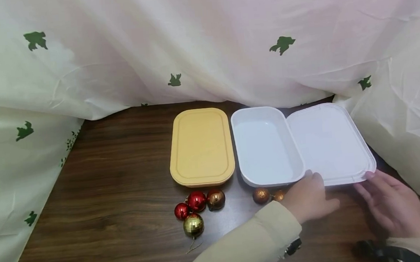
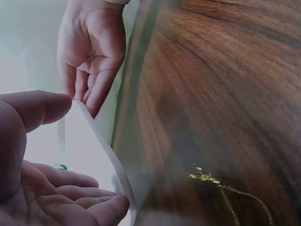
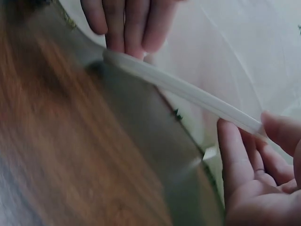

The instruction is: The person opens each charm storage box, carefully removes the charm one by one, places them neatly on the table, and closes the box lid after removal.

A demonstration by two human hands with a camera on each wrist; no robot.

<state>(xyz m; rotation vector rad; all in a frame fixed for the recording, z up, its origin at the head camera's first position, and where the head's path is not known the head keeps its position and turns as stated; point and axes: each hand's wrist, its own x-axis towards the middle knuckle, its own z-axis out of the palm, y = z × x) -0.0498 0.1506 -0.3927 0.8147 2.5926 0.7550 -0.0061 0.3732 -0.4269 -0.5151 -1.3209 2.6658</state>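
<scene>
A white lid (image 1: 329,146) lies slightly raised at the right, beside an uncovered white box (image 1: 267,151). My right hand (image 1: 393,203) pinches its near right corner, thumb on top and fingers beneath, as the right wrist view shows. At the near left corner of the lid is my left hand (image 1: 309,197), its thumb sticking out to the right. Seen in the right wrist view, the left fingers (image 3: 136,28) are straight and meet the lid's edge. The lid's thin rim (image 3: 188,92) spans both hands there.
Left of the white box stands a yellow lidded box (image 1: 201,148). Several shiny ornaments (image 1: 197,201) lie in front of it, and brown glittery ornaments (image 1: 261,195) sit near my left wrist. A pale curtain (image 1: 203,45) hangs behind and at both sides of the wooden table (image 1: 119,195).
</scene>
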